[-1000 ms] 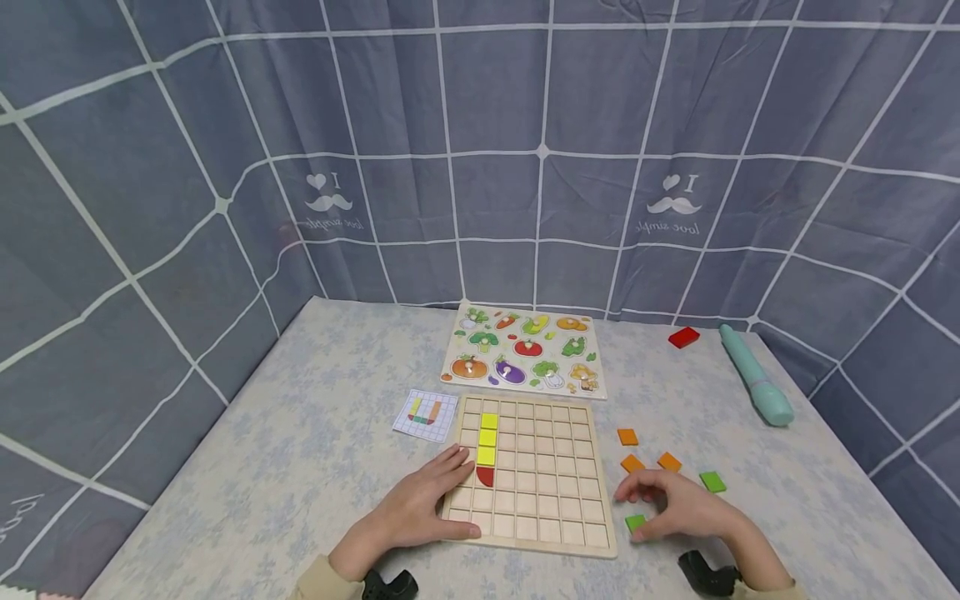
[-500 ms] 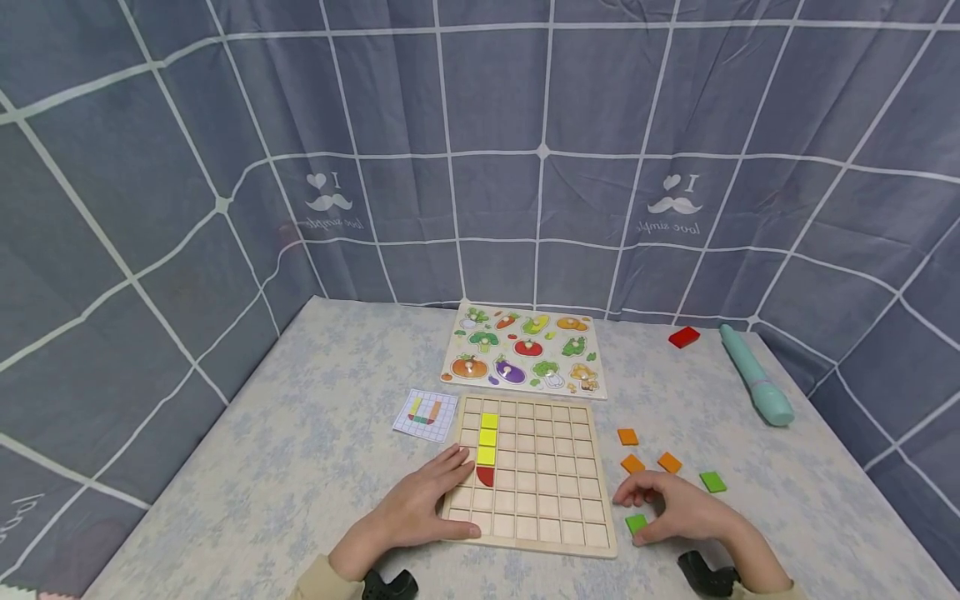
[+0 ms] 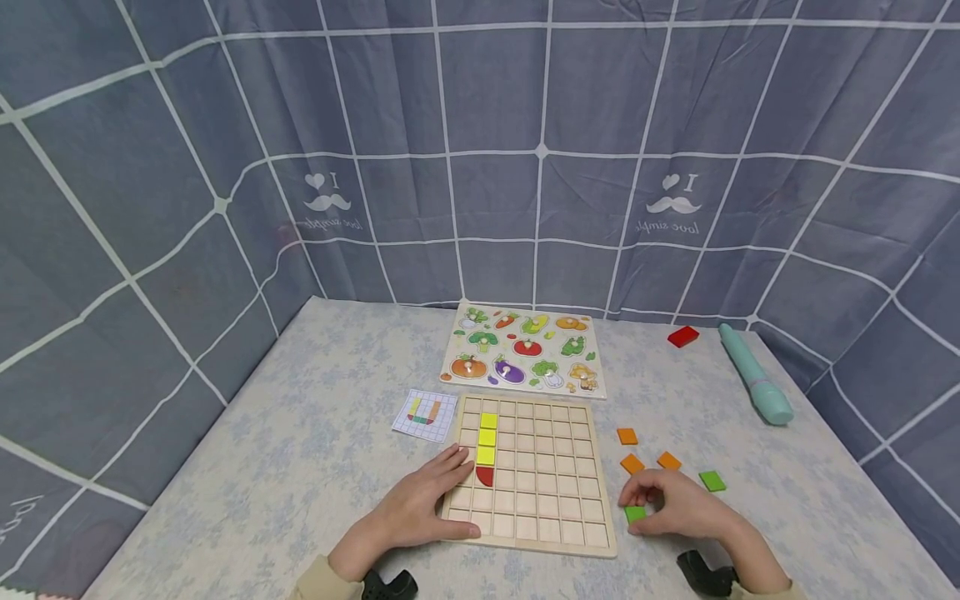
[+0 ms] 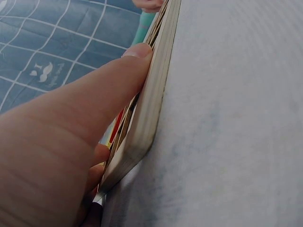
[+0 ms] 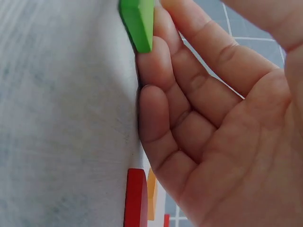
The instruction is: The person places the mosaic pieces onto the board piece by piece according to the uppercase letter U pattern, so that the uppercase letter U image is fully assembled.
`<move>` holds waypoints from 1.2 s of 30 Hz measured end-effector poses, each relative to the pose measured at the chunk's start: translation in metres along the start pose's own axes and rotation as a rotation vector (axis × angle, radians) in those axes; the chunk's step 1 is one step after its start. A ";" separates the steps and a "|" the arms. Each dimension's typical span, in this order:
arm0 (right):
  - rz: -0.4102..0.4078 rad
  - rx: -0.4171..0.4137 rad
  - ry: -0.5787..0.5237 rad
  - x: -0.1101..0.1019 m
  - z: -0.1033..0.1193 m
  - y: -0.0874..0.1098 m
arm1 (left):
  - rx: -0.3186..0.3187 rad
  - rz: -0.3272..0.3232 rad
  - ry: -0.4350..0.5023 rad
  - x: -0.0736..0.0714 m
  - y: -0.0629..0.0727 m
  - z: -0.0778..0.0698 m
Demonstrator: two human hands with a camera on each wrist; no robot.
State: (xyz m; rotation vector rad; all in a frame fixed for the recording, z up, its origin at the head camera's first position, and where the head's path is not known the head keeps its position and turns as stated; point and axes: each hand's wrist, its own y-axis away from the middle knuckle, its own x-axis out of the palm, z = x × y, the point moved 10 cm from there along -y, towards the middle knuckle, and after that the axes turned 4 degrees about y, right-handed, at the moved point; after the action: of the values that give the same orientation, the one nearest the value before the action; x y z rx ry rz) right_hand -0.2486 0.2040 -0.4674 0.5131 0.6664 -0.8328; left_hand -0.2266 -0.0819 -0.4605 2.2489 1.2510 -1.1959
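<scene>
My left hand (image 3: pixel 420 500) rests on the left side of a wooden grid board (image 3: pixel 540 547), fingers spread and thumb along its near edge. Three yellow square tiles (image 3: pixel 487 437) stand in a column on the board, with a red quarter-round tile (image 3: pixel 485 476) below them. Right of the board, my right hand (image 3: pixel 686 507) pinches a green square tile (image 3: pixel 635 515) between thumb and fingers, close over the table. In the right wrist view that green tile (image 5: pixel 138 23) tilts at the fingertips, and a red piece (image 5: pixel 135 198) lies near the hand's heel.
Three orange tiles (image 3: pixel 627 436) and another green tile (image 3: pixel 712 481) lie beyond the right hand. A pattern card (image 3: pixel 425 415) sits left of the board. Behind are a vegetable puzzle (image 3: pixel 525 350), a red block (image 3: pixel 683 336) and a teal cylindrical object (image 3: pixel 756 375).
The green tile has shifted slightly away from me, and my right thumb and fingers have come in against it. My left hand and the board have stayed put.
</scene>
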 end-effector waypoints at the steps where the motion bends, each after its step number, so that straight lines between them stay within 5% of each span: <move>1: -0.003 0.005 0.008 0.000 0.000 0.000 | 0.001 -0.001 0.002 0.000 0.000 0.000; 7: -0.015 0.036 0.031 -0.004 0.004 -0.004 | 0.005 0.000 0.009 -0.001 0.001 0.000; 21: -0.064 -0.122 0.107 -0.021 0.071 -0.039 | 0.004 -0.002 -0.007 0.000 0.000 0.001; 30: -0.058 -0.210 0.088 -0.007 0.104 -0.072 | -0.002 -0.001 -0.011 -0.001 0.000 0.000; 36: -0.035 -0.193 0.053 0.008 0.119 -0.094 | -0.011 0.002 -0.023 0.000 -0.001 -0.001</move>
State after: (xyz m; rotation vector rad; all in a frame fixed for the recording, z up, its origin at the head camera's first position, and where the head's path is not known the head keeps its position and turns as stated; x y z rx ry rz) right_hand -0.2810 0.0692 -0.4059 0.3511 0.7972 -0.7802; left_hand -0.2270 -0.0814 -0.4597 2.2223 1.2432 -1.2081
